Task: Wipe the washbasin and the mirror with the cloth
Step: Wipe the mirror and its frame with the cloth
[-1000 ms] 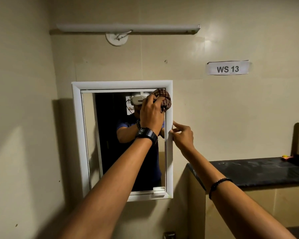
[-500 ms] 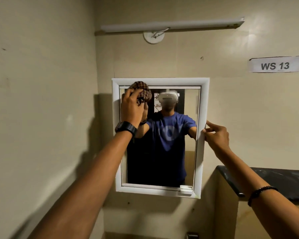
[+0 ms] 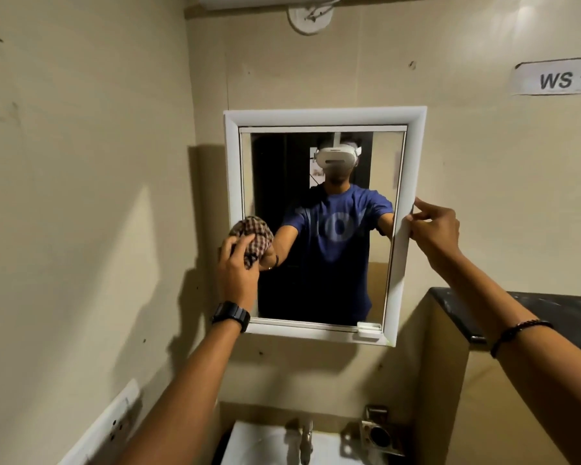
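1. Beige washroom wall (image 3: pixel 81 162) with a white-framed mirror (image 3: pixel 322 116) hung on it; black counter (image 3: pixel 517 307) to the right.
2. Left hand (image 3: pixel 237 270), fingers curled round a bunched checked cloth (image 3: pixel 254 234), held against the glass at the mirror's left edge.
3. Right hand (image 3: pixel 433 229), thumb and fingers pinching the frame's right edge, index finger extended.
4. Below, white washbasin (image 3: pixel 262 444) under a tap (image 3: pixel 305 437); beside it a wall-mounted metal holder (image 3: pixel 379 434), contents impossible to tell.

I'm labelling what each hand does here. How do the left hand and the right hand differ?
The left hand grips the bunched checked cloth against the left edge of the mirror; the right hand holds no cloth and pinches the frame's right edge. The left wrist wears a black watch, the right wrist a thin beaded bracelet. The left hand sits a little lower than the right hand. Both are raised to the mirror.
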